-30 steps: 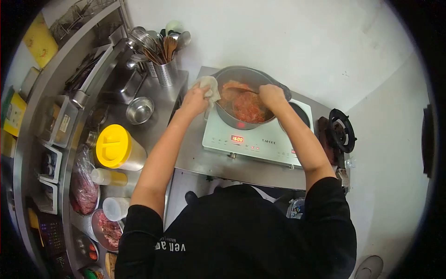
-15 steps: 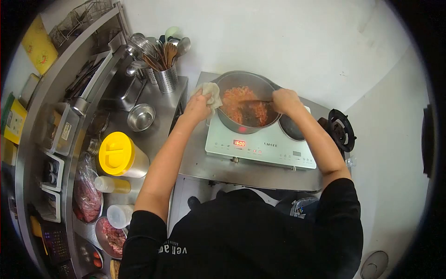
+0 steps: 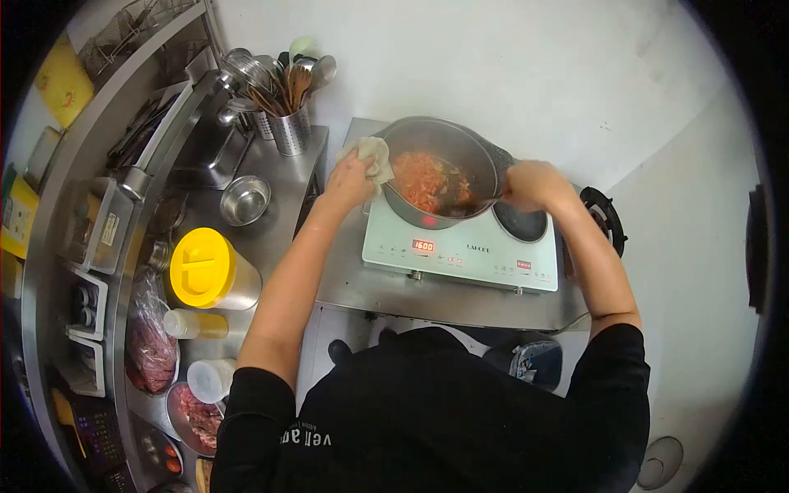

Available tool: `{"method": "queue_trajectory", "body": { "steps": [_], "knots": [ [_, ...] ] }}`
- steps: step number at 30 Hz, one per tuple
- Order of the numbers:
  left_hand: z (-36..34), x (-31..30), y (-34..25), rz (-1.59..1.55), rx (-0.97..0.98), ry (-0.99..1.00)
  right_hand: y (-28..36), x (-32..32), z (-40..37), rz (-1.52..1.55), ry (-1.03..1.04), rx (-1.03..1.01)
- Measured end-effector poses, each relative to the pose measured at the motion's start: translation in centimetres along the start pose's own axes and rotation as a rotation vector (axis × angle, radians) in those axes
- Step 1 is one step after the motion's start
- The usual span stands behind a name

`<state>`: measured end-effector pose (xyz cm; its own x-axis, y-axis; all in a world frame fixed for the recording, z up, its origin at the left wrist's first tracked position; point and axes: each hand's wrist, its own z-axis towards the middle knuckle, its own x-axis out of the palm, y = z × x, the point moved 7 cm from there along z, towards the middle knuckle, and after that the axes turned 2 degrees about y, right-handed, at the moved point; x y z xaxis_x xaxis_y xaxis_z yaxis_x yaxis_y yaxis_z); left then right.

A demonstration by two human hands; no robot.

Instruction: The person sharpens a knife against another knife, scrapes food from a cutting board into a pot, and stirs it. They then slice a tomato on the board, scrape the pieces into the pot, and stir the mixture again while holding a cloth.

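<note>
A deep grey pot (image 3: 481, 144) stands on the left plate of a pale green induction cooker (image 3: 460, 253). Inside it is orange-red chopped food (image 3: 421, 179), heaped towards the left. My left hand (image 3: 352, 179) is closed on a folded beige cloth (image 3: 375, 158), pressed at the pot's left side, where the cloth hides any handle. Over the pot's right rim, my right hand (image 3: 534, 186) has its fingers wrapped round the handle of a dark spatula (image 3: 483, 202). Its lower end sits in the food and cannot be made out clearly.
At the left counter stand a utensil holder (image 3: 291, 135), a steel bowl (image 3: 246, 201), a yellow-lidded container (image 3: 203, 267), an oil bottle (image 3: 196, 324) and a bowl of raw meat (image 3: 195, 419). A black burner grate (image 3: 604, 220) is at right; a bin (image 3: 537, 364) is below.
My right hand has moved right and slightly down with the spatula, drawing it towards the pot's right rim. The food has shifted left. My left hand stays on the cloth.
</note>
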<state>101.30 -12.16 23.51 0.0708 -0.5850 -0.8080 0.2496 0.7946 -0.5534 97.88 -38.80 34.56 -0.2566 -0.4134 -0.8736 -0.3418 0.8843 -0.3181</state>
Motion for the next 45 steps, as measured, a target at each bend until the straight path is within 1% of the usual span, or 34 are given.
{"method": "queue_trajectory", "body": {
  "steps": [1,2,4,5,7,8,10,11,13,14,16,17,20,22,24,26,27,28,30,31,33,35,36,37,38,40,41,43,45],
  "knots": [
    [0.1,0.2,-0.1,0.001,0.014,0.011,0.4,0.5,-0.4,0.001,-0.013,-0.040],
    [0.4,0.6,-0.1,0.001,0.024,0.018,0.8,1.4,0.5,0.007,-0.011,-0.030],
    [0.7,1.1,0.6,-0.008,-0.005,0.024,1.8,2.7,3.7,0.029,-0.077,0.017],
    [0.5,0.8,0.2,-0.001,-0.005,0.022,1.6,2.7,4.3,0.033,-0.082,0.014],
    [0.2,0.1,-0.4,0.043,0.016,0.039,0.8,1.5,5.7,0.078,-0.185,0.051],
    [0.3,-0.2,-0.6,0.049,0.016,0.038,0.5,2.2,7.5,0.082,-0.189,0.049],
    [0.3,0.0,-0.8,0.032,-0.027,0.079,-0.7,3.8,10.6,0.168,-0.288,0.118],
    [0.2,0.1,-0.9,0.034,-0.029,0.077,-0.7,3.9,10.3,0.167,-0.291,0.115],
    [0.0,-0.1,-0.9,0.035,-0.023,0.042,0.9,5.1,10.0,0.166,-0.174,-0.005],
    [-0.1,-0.3,-0.5,0.040,-0.037,0.035,0.9,4.0,8.0,0.127,-0.138,0.012],
    [0.0,-0.1,-0.5,0.043,0.011,0.036,1.1,0.7,1.5,0.078,-0.075,0.034],
    [0.0,-0.3,-0.6,0.055,-0.010,0.031,1.1,-0.1,-0.6,0.064,-0.050,0.039],
    [-0.2,-0.6,-1.4,0.002,-0.042,0.062,-0.3,2.4,0.2,-0.018,-0.059,0.094],
    [-0.1,0.2,-1.0,0.020,-0.044,0.045,-1.4,3.1,3.1,-0.041,-0.092,0.103],
    [0.0,-0.4,-0.7,0.048,-0.055,0.014,-2.2,3.1,5.8,-0.064,-0.141,0.098],
    [-0.1,-0.5,-1.0,0.048,-0.029,0.075,-3.3,2.8,7.4,0.078,-0.286,0.171],
    [-0.1,-0.5,-1.3,0.050,-0.027,0.078,-3.2,4.0,8.8,0.082,-0.286,0.173],
    [-0.2,-0.4,-1.4,0.028,-0.042,0.079,-3.0,5.8,10.5,0.111,-0.248,0.161],
    [-0.1,-0.4,-1.1,0.007,-0.069,0.068,-1.8,5.1,10.1,0.132,-0.217,0.136],
    [-0.2,-0.3,-1.0,0.023,-0.058,0.067,-1.3,5.1,9.3,0.139,-0.168,0.099],
    [-0.3,-0.2,-0.2,0.040,-0.058,0.066,0.0,1.9,4.3,0.146,-0.071,0.011],
    [0.1,0.0,-0.2,0.056,-0.028,0.076,1.3,-0.4,-0.6,0.138,-0.035,-0.013],
    [0.2,0.0,-0.4,0.052,-0.026,0.080,2.1,-0.7,-1.7,0.132,0.001,-0.030],
    [0.3,0.0,-0.5,0.046,-0.034,0.078,3.0,0.5,-0.9,0.102,0.017,-0.068],
    [0.2,-0.1,-0.6,0.041,-0.042,0.076,3.9,2.0,1.0,0.105,0.023,-0.062],
    [0.0,0.1,-0.9,0.029,-0.061,0.085,4.7,3.1,5.4,0.148,-0.070,-0.025],
    [0.0,0.1,-0.7,0.026,-0.084,0.088,4.4,2.8,5.9,0.148,-0.074,-0.025],
    [0.1,0.2,-0.4,0.045,-0.063,0.079,3.2,0.6,7.1,0.194,-0.226,0.070],
    [0.2,-0.3,-0.6,0.061,-0.040,0.074,2.2,0.0,9.1,0.191,-0.275,0.073]
  ]
}}
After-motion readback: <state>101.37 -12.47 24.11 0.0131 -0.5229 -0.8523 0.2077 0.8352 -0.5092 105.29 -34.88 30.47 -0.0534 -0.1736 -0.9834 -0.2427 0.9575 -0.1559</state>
